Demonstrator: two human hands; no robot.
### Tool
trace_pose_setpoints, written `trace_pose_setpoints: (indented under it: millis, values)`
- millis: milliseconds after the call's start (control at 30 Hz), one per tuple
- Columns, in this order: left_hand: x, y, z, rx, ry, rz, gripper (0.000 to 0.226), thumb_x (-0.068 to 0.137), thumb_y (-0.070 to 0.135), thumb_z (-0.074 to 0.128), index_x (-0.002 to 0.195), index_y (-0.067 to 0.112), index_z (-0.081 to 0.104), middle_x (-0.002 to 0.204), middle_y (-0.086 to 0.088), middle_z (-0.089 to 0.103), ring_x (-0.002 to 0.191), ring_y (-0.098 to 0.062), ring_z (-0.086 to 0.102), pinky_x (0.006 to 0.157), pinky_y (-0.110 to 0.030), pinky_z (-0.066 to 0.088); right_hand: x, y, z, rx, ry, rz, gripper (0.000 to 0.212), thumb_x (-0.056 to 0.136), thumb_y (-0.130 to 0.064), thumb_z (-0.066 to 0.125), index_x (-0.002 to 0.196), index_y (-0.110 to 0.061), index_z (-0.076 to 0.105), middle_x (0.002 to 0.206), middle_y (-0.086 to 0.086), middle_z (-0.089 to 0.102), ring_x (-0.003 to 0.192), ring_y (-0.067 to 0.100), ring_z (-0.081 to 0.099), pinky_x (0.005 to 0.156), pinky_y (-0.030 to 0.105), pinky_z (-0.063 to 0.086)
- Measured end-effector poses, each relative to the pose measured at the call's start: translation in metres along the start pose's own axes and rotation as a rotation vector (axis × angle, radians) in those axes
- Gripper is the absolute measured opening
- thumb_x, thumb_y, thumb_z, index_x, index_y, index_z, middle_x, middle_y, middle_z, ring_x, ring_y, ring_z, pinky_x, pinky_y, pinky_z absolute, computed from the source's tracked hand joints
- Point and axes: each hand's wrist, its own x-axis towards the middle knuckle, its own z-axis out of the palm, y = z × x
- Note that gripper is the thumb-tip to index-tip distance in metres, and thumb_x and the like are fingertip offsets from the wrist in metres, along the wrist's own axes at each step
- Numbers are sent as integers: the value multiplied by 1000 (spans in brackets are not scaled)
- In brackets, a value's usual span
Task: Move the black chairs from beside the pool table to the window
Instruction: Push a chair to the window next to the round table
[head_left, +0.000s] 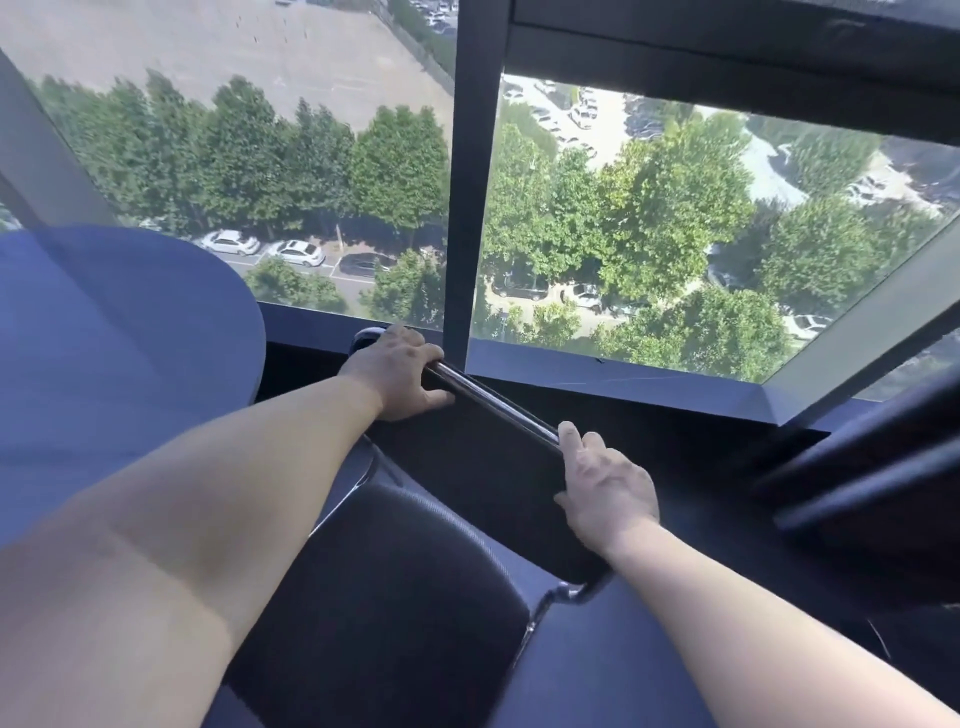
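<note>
**Chair arriving at the window, one hand gripping firmly**

At nine o'clock a round table (104, 338) is sitting close against the window (623, 234), which is filling the twelve o'clock side. Just right of the table, the left hand (400, 371) is wrapping its fingers tightly round the chrome bar (498, 402) that is topping the black chair (395, 571). The chair is standing at six o'clock, its back turned to the glass and just short of the sill (623, 371). The right hand (610, 486) is lying on the bar's right end with fingers fairly straight; I cannot tell whether they are hooking behind it. At three o'clock another dark chair (857, 483) is standing near.

The risks I am judging: with one hand perhaps only resting, the chair could be swinging about the left grip and knocking the table edge or the neighbouring chair. Pushing on too hard could be driving the bar into the sill or glass.

No container is showing here.
</note>
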Motion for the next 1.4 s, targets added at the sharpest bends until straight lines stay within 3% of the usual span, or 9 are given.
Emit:
trace_pose_setpoints:
  millis: [167, 367, 600, 733, 900, 1067, 1400]
  values:
    - [2, -21, -3, -36, -2, -37, 65, 88, 65, 53, 137, 23, 47, 136, -5, 47, 138, -25, 26, 116, -40, 24, 32, -12, -8, -4, 28, -15, 51, 92, -28, 66, 129, -22, 31, 105, 0, 51, 95, 25, 61, 65, 34, 41]
    - [10, -63, -10, -69, -25, -150, 72, 91, 61, 54, 147, 20, 36, 149, -8, 37, 143, -28, 19, 119, -42, 18, 97, -28, -19, -5, 76, -143, 41, 93, -27, 65, 121, -23, 35, 104, 1, 55, 94, 26, 61, 79, 39, 49]
    - [27, -72, -10, -95, 12, -305, 77, 91, 58, 55, 152, 20, 26, 157, -9, 26, 148, -32, 9, 121, -46, 16, 167, -21, -35, 1, 84, -296, 51, 88, -30, 75, 122, -23, 38, 99, -3, 54, 92, 24, 62, 80, 39, 50]
    - [41, -67, -6, -121, 45, -372, 78, 89, 58, 56, 151, 21, 27, 155, -10, 26, 148, -34, 4, 120, -49, 18, 189, -11, -41, -16, 95, -345, 54, 87, -32, 76, 126, -23, 40, 107, 0, 60, 94, 23, 62, 80, 38, 52]
    - [65, -53, -4, -91, 48, -439, 85, 83, 70, 55, 147, 19, 32, 155, -12, 25, 147, -43, 1, 117, -56, 24, 196, -3, -32, 1, 119, -329, 54, 85, -33, 76, 126, -24, 41, 111, 0, 61, 100, 25, 61, 83, 38, 49]
    - [85, -61, -10, -47, 21, -375, 87, 85, 70, 54, 151, 20, 26, 160, -11, 23, 149, -41, -1, 120, -55, 18, 204, 0, -25, 52, 143, -293, 49, 84, -29, 78, 118, -23, 42, 104, 1, 61, 97, 27, 61, 83, 41, 49]
    - [90, -69, -3, -107, 94, -404, 84, 87, 64, 55, 152, 20, 27, 161, -8, 21, 150, -36, -2, 122, -52, 12, 218, 0, -28, 36, 136, -331, 54, 84, -27, 78, 124, -22, 42, 105, 3, 61, 95, 27, 61, 83, 43, 52]
